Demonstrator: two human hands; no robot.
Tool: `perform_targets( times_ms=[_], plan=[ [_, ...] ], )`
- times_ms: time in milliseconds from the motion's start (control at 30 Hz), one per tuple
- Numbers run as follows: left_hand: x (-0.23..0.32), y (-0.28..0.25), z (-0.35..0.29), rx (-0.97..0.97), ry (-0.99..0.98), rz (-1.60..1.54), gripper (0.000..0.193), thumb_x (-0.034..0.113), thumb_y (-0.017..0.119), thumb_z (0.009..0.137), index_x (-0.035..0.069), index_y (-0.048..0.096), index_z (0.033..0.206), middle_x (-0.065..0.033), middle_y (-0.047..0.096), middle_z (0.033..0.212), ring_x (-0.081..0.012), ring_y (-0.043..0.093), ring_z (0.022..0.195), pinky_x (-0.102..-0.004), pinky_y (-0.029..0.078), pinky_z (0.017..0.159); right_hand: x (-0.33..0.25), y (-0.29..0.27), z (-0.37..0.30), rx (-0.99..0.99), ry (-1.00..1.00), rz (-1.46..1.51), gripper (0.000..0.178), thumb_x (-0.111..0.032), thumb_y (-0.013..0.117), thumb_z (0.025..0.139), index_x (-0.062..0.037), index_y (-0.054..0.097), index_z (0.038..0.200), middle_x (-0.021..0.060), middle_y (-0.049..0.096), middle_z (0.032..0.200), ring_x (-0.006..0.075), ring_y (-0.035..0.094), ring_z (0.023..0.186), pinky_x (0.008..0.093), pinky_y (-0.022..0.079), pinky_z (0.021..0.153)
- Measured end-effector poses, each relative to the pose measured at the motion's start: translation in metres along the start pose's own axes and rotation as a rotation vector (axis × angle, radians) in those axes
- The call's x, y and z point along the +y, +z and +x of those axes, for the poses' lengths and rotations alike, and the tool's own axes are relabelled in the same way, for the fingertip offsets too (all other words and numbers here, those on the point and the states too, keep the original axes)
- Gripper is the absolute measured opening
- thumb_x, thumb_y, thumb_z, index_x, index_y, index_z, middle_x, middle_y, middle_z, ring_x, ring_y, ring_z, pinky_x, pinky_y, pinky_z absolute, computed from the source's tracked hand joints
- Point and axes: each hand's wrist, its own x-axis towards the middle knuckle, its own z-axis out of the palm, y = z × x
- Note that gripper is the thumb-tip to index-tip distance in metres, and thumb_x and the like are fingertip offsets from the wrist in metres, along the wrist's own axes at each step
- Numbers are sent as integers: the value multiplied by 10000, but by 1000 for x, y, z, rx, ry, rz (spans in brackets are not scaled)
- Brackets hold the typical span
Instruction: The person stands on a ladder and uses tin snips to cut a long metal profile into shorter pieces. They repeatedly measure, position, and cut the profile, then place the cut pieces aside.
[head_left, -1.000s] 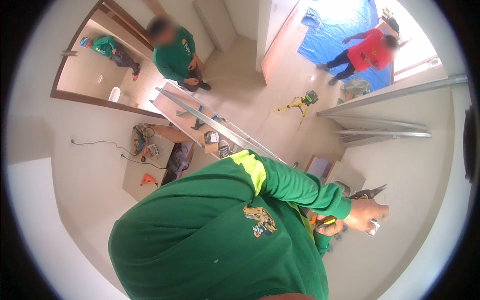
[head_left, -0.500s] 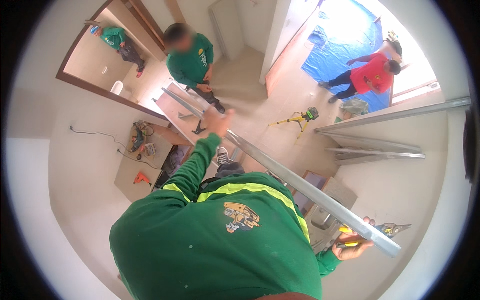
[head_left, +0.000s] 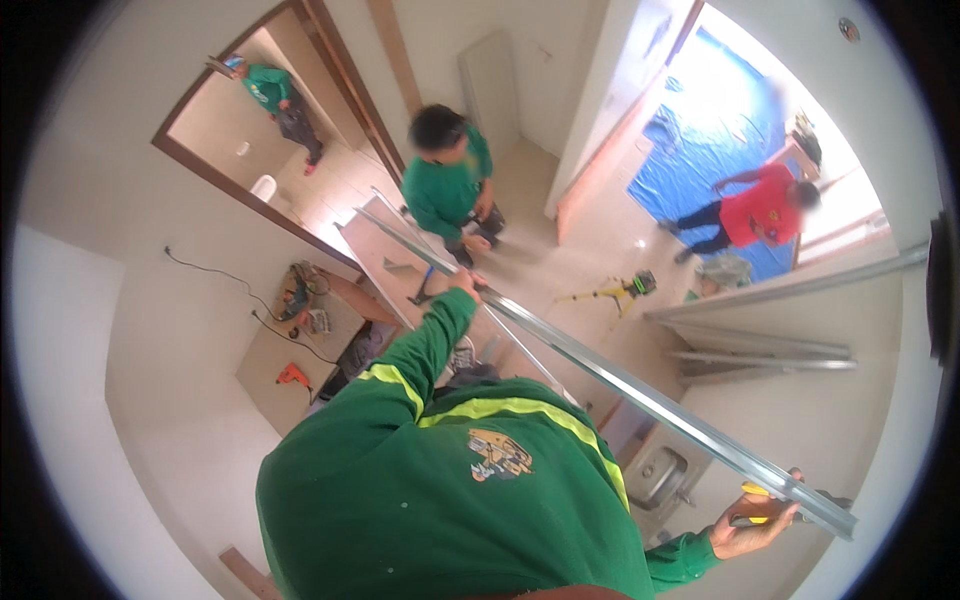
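Observation:
A long silver metal stud runs on a slant from the middle of the view down to the lower right. My left hand is stretched out in a green sleeve and grips the stud near its far end. My right hand holds the near end from below, together with yellow-handled tin snips. My green shirt fills the lower middle.
A person in green stands just beyond the stud's far end. Another person in green is in the doorway; a person in red bends over a blue tarp. On the floor: a yellow tripod, an orange drill, a sink. Metal tracks line the right wall.
One second ago both hands were together at the right with the snips. My left hand then reached out and took the stud's far part; the stud now lies slightly lower in view.

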Motion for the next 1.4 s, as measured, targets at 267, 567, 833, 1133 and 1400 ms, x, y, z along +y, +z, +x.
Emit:
perform_targets(
  times_ms=[267, 567, 833, 1133, 1400],
  plan=[
    [-23, 81, -80, 132, -154, -9, 191, 250, 422, 1168, 101, 469, 1059, -90, 507, 767, -282, 547, 646, -505, 562, 679, 92, 34, -29, -117, 209, -257, 647, -423, 706, 1048, 24, 604, 1505, 109, 732, 1214, 156, 687, 1028, 315, 544, 891],
    [-33, 98, -126, 82, -411, -39, 563, 582, 599, 1098, 49, 473, 1227, -142, 589, 961, -312, 658, 794, -521, 622, 726, 130, 77, -56, 18, 269, -148, 554, -399, 686, 1066, 62, 653, 1372, 61, 605, 807, 168, 648, 837, 335, 546, 842],
    [28, 8, 9, 183, -375, -184, 989, 950, 405, 939, -17, 575, 1059, -193, 625, 774, -428, 617, 731, -619, 538, 710, 132, 41, -44, 168, 308, -159, 545, -394, 659, 1079, 71, 673, 1362, 47, 647, 859, 135, 628, 790, 275, 492, 724],
    [128, -44, 47, -440, -179, 135, 611, 637, 563, 986, 28, 583, 953, -113, 620, 816, -301, 612, 773, -496, 546, 715, 147, -17, -41, 314, 472, -87, 386, -388, 639, 1055, -95, 734, 1287, 37, 739, 1102, 203, 694, 981, 388, 561, 840],
    [252, 9, 72, -942, 25, 3, 285, 310, 664, 1058, 39, 638, 972, -86, 675, 939, -230, 663, 904, -388, 576, 855, 122, 36, -37, 277, 184, 134, 358, -253, 731, 1033, 35, 673, 1238, 171, 776, 1181, 201, 727, 913, 358, 608, 815]
  ],
)
